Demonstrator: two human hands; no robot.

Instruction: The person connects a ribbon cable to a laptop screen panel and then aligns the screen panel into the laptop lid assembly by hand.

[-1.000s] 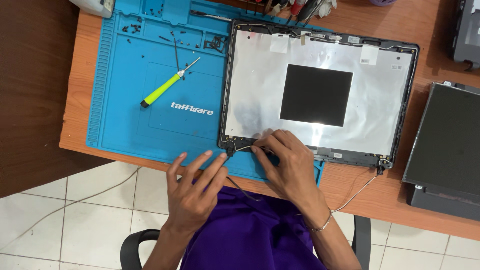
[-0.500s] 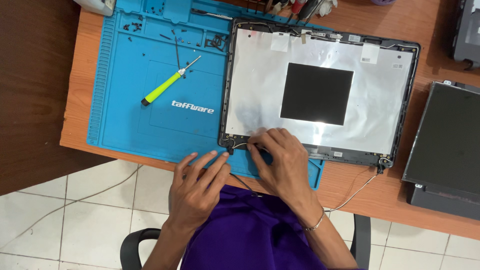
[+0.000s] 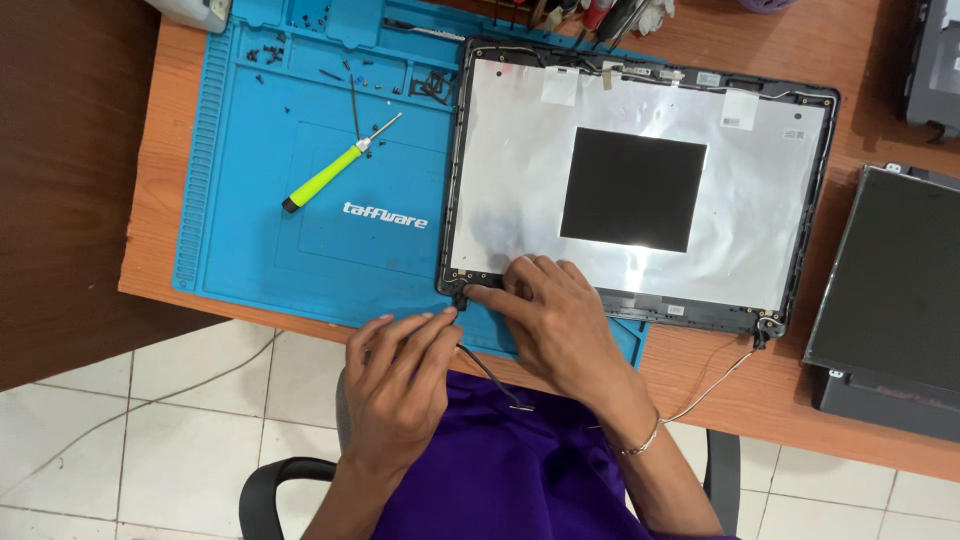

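Observation:
A laptop lid back cover, silver foil inside with a black square patch, lies half on a blue work mat. My right hand rests on the cover's near left corner, fingertips pressing at the hinge area. My left hand sits just beside it at the mat's near edge, thumb and fingers pinching a thin black cable that runs from that corner down over my purple lap. Whether the right hand grips anything is unclear.
A green-handled screwdriver and loose screws lie on the mat. A dark laptop panel sits at the right on the wooden desk. A second thin wire hangs from the cover's near right corner. Tiled floor and a chair lie below.
My left hand has moved up and right from the desk edge to the cover's corner and now pinches the cable. My right hand stays at the corner.

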